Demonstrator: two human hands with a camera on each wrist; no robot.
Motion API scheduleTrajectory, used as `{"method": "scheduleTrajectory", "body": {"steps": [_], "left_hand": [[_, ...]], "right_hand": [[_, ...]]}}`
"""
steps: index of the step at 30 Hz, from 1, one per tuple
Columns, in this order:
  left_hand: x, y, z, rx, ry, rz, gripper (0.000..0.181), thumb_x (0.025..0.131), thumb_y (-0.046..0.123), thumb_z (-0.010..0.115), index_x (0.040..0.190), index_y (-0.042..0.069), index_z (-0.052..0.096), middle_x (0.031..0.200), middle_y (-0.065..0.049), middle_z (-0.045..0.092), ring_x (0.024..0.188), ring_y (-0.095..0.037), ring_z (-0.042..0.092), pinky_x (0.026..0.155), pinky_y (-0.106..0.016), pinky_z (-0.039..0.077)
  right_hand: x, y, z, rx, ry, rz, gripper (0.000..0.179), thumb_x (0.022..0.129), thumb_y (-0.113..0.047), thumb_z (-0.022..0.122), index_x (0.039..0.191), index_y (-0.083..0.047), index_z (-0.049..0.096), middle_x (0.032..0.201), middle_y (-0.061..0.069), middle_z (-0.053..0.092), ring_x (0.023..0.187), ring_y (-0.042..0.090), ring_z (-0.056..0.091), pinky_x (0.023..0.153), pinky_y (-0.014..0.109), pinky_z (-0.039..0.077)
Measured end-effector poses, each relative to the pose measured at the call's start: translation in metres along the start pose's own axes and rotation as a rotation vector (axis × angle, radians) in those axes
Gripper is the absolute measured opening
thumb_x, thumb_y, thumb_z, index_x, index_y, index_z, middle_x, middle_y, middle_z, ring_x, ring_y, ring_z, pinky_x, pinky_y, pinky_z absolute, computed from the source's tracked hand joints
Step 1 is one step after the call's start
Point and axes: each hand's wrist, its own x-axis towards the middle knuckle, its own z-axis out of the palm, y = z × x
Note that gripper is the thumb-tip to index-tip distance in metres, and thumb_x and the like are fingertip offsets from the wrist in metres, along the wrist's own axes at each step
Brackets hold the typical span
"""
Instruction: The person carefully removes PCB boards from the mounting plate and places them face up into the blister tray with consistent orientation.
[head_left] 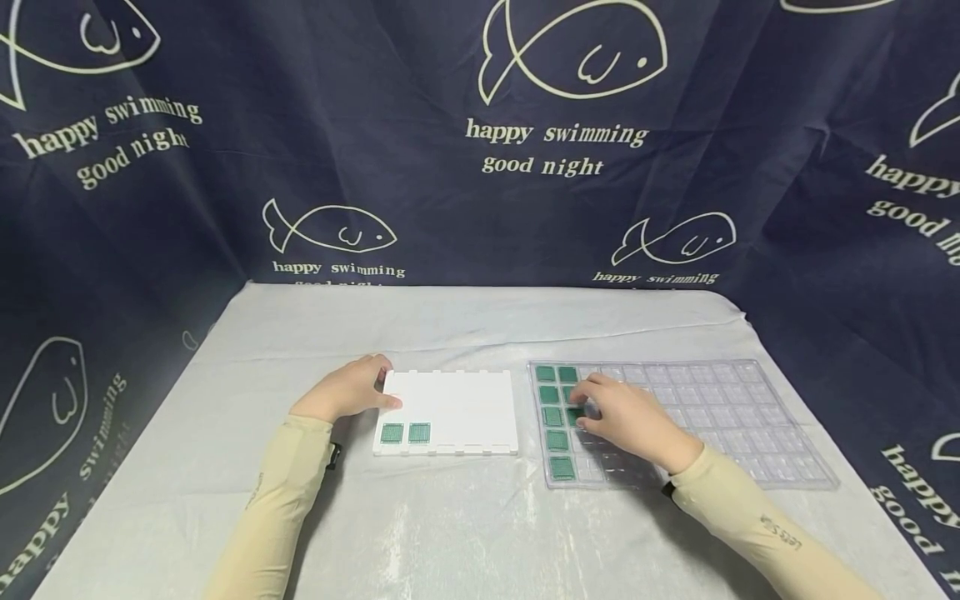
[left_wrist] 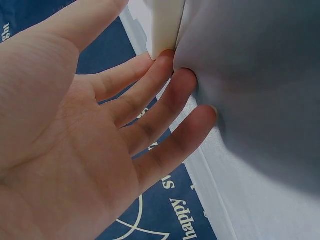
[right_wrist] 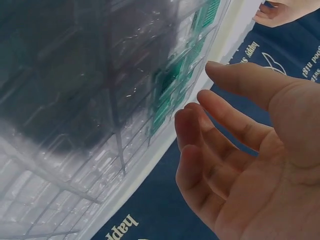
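My left hand [head_left: 352, 390] holds the left edge of a flat white board [head_left: 457, 408], its thumb on top and its other fingers around the far left corner. Two small green square circuit boards [head_left: 419, 432] lie side by side at the board's near left. My right hand [head_left: 626, 419] is over a clear compartment tray [head_left: 712, 417], thumb and fingertips close above a green circuit board [head_left: 575, 416] in the second column. The right wrist view shows a gap between thumb and fingers, with nothing held. More green squares [head_left: 557, 441] fill the tray's left column.
A pale cloth covers the table [head_left: 420, 533]. Dark blue curtains [head_left: 442, 217] with fish prints hang behind and along both sides. A narrow strip of cloth separates the white board from the tray.
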Motion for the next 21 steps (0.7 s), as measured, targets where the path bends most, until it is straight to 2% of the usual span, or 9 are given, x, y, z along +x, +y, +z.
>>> {"method": "scheduleTrajectory", "body": {"steps": [12, 21], "left_hand": [[0.001, -0.002, 0.000, 0.001, 0.006, 0.002, 0.047, 0.085, 0.028, 0.081, 0.116, 0.001, 0.059, 0.110, -0.011, 0.064, 0.098, -0.024, 0.057, 0.096, -0.047, 0.050], [0.000, 0.000, 0.000, -0.003, 0.007, 0.010, 0.047, 0.085, 0.027, 0.081, 0.117, 0.001, 0.059, 0.111, -0.011, 0.064, 0.100, -0.024, 0.058, 0.097, -0.047, 0.050]], "right_hand": [[0.002, -0.013, 0.001, -0.009, 0.014, -0.026, 0.031, 0.084, -0.021, 0.080, 0.113, -0.013, 0.070, 0.110, 0.003, 0.072, 0.095, 0.025, 0.072, 0.077, 0.043, 0.060], [0.007, -0.027, -0.001, -0.028, 0.026, -0.059, 0.030, 0.084, -0.021, 0.081, 0.112, -0.016, 0.070, 0.108, -0.001, 0.071, 0.092, 0.021, 0.072, 0.067, 0.035, 0.058]]}}
